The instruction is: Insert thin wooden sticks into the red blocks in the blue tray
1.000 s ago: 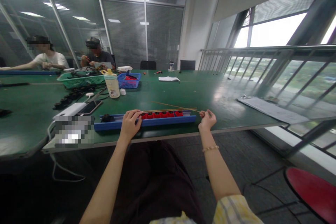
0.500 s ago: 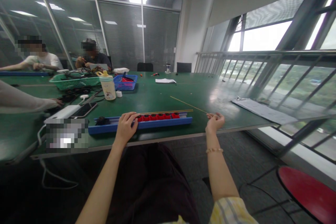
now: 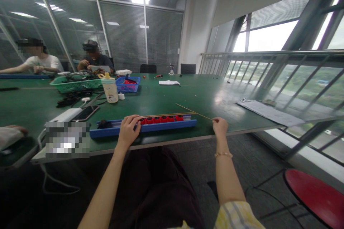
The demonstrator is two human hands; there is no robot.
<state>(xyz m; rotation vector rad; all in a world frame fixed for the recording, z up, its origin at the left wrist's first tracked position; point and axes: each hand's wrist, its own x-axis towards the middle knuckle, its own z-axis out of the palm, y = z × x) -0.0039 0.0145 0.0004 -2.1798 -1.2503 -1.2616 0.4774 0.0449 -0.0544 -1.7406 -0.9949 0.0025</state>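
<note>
A long blue plastic tray lies along the near table edge, holding a row of red sockets and a black lump at its left end. My left hand curls over the tray's near wall, with its fingers by the left end of a thin golden rod lying along the tray. My right hand sits at the table edge right of the tray. Its fingertips pinch the end of a second thin rod, which slants up and left across the tray's right end.
A phone and white power bank lie left of the tray. Farther back stand a bottle, a green basket and a blue basket. A co-worker's hand rests at the left edge. Papers lie right.
The co-worker's arm has drawn back toward the left edge. My right hand has shifted slightly right and down since the oldest frame, and the slanted rod has swung with it.
</note>
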